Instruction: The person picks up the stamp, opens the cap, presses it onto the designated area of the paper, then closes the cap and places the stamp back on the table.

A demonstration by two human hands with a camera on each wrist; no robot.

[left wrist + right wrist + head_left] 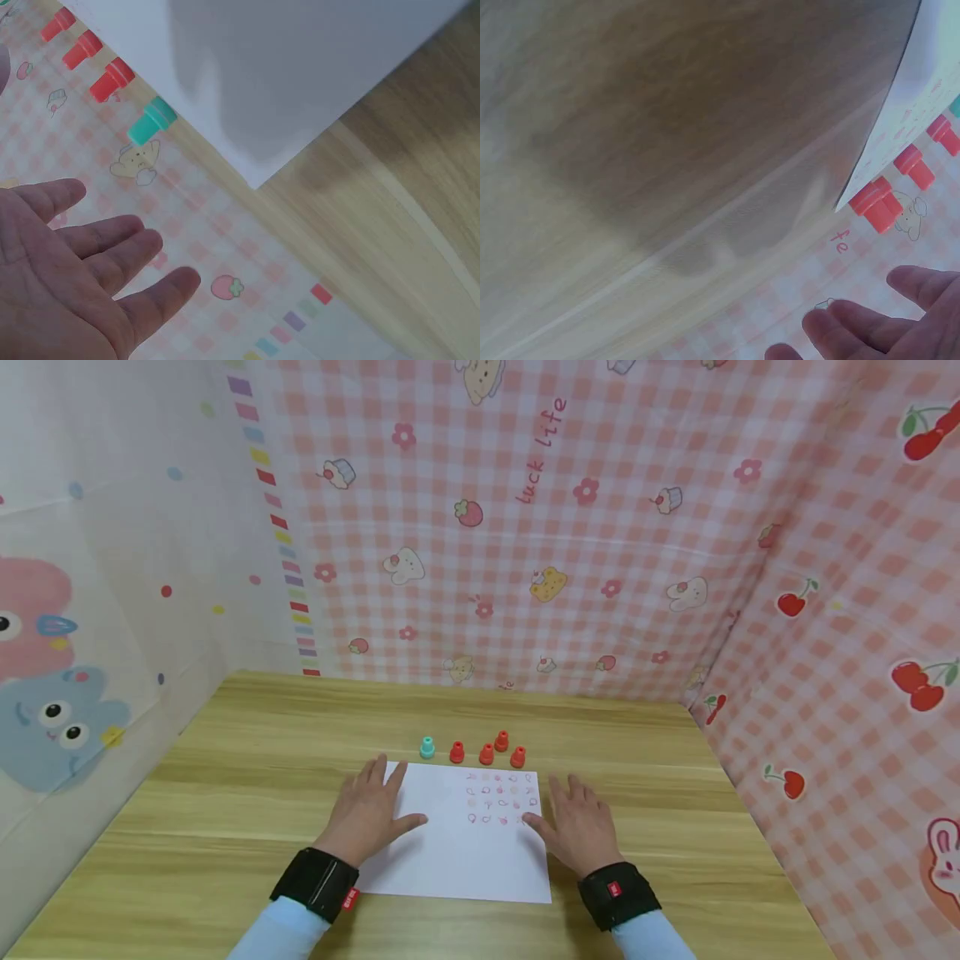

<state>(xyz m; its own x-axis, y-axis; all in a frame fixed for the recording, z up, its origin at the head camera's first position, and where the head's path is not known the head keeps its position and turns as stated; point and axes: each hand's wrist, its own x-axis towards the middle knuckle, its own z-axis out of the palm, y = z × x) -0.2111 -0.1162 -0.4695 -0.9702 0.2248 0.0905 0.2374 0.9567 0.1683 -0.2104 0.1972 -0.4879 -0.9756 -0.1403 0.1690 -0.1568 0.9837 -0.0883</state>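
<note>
A white sheet of paper lies on the table, with rows of small reddish stamped marks in its upper right part. My left hand, fingers spread and holding nothing, is over the sheet's left edge. At the right edge is my right hand, also spread and holding nothing, its thumb overlapping the marks in the head view. Just beyond the paper's far edge stand a teal stamper and several red stampers. In the left wrist view the teal stamper shows near the paper's corner.
The wood-grain table reaches back to a pink checked cloth hung behind it. A white cloth with cartoon figures hangs at the left, and a cherry-print cloth stands along the right side.
</note>
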